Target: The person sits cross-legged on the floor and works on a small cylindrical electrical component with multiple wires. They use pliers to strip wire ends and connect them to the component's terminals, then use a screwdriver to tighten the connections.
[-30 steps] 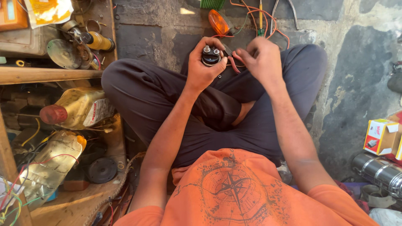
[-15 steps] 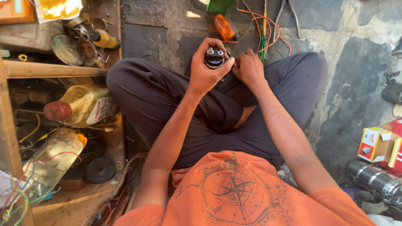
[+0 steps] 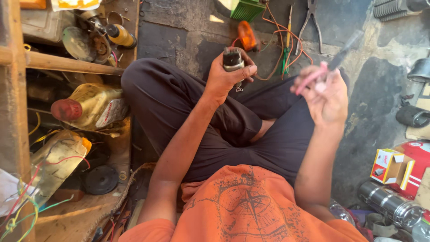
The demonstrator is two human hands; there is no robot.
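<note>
I sit cross-legged on a stone floor in dark trousers and an orange shirt. My left hand (image 3: 229, 77) grips a small dark cylindrical metal part (image 3: 232, 59) upright above my left knee. My right hand (image 3: 326, 96) is raised off to the right, blurred by motion, and holds a screwdriver (image 3: 329, 67) with a pink handle and a dark shaft that points up and to the right. The two hands are well apart.
On the floor ahead lie an orange lamp housing (image 3: 247, 36), tangled orange wires (image 3: 286, 54), pliers (image 3: 310, 20) and a green finned part (image 3: 246, 9). Wooden shelves (image 3: 67, 65) at left hold oil bottles (image 3: 89, 107). Small cartons (image 3: 392, 166) and a metal cylinder (image 3: 389, 204) sit at right.
My right hand has pulled away from the cylindrical part and swung out to the right with the screwdriver. The left hand keeps the part in about the same place.
</note>
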